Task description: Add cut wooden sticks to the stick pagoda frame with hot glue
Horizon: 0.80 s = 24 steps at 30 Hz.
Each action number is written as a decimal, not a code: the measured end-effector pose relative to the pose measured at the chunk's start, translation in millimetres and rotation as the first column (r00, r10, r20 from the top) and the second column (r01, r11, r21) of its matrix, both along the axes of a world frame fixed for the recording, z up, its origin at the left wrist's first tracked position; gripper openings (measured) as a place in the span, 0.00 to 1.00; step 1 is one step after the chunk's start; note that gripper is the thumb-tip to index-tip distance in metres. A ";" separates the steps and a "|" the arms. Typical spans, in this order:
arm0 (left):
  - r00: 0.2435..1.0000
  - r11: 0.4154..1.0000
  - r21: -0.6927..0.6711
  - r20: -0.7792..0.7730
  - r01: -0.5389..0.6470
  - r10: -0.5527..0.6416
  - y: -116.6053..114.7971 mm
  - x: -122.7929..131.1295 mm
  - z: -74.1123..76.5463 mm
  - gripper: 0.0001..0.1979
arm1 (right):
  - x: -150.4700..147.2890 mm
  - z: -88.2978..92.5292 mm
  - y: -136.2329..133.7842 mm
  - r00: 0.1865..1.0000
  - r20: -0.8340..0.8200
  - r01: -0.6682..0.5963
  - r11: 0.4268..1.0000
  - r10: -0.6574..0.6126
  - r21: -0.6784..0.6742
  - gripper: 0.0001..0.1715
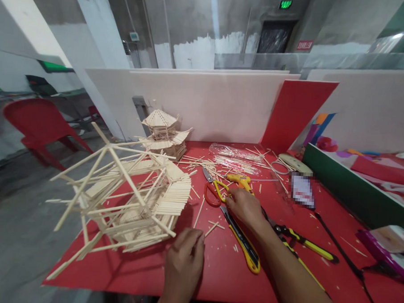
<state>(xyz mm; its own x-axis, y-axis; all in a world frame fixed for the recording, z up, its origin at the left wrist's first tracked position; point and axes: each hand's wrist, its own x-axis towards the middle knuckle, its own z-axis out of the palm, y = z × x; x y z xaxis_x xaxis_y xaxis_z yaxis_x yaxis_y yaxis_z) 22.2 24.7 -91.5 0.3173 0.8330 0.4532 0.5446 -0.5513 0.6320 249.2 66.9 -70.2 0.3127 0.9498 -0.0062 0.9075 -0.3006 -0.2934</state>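
My left hand rests near the front edge of the red table, fingers curled and pinched beside a thin wooden stick. It sits just right of a large, tilted model of wooden sticks. My right hand reaches forward with fingers curled over the handles of the red and yellow scissors. A yellow utility knife lies just beneath that wrist. What each hand's fingers close on is hidden.
A smaller stick pagoda stands at the back by the white partition. A bag of sticks, yellow-handled pliers, a black cable, a green box edge and a red chair surround the work area.
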 end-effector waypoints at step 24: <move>0.948 0.992 0.129 -0.314 -0.005 0.046 -1.0 -17.2 -12.5 0.15 | -20.7 7.8 -43.4 0.801 -0.335 -0.457 0.868 0.497 0.195 0.09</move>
<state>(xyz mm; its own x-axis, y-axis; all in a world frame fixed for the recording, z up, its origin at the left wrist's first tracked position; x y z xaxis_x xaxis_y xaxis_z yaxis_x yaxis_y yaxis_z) 5.0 23.6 -104.0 0.4403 0.7857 0.4345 0.7199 -0.5981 0.3522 228.5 23.4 -62.4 -0.1863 0.9797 0.0743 0.7502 0.1907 -0.6331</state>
